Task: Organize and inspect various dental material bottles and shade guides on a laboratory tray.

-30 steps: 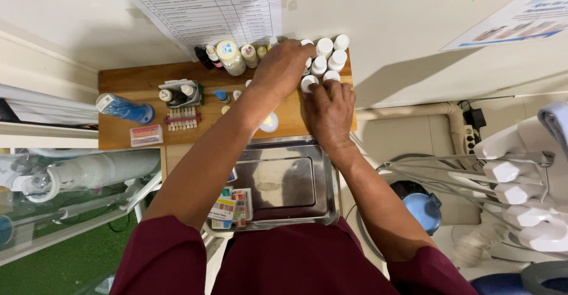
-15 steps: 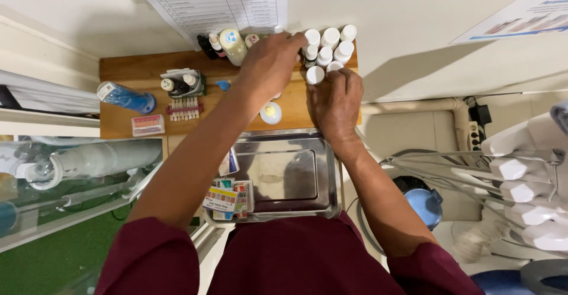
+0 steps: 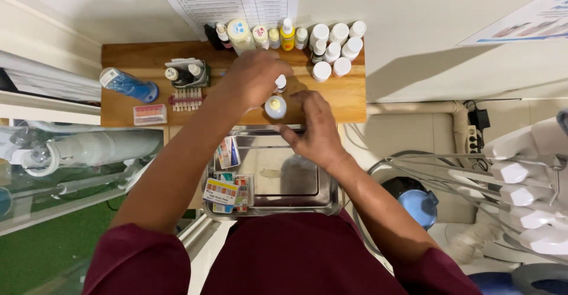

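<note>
Your wooden desk (image 3: 349,97) carries a crowded row of white-capped plastic bottles (image 3: 336,49) along the wall, with the shiny steel tray (image 3: 322,177) nearer you. Your right hand (image 3: 316,126) hovers released, fingers spread. Your left hand (image 3: 254,79) grasps 1 small white dropper bottle (image 3: 281,83), just above the little round clear bottle (image 3: 275,107); a careless sweep could topple either.

Seven white-capped bottles (image 3: 338,49), perhaps eight dropper bottles (image 3: 259,35), one steel tray (image 3: 331,177).
</note>
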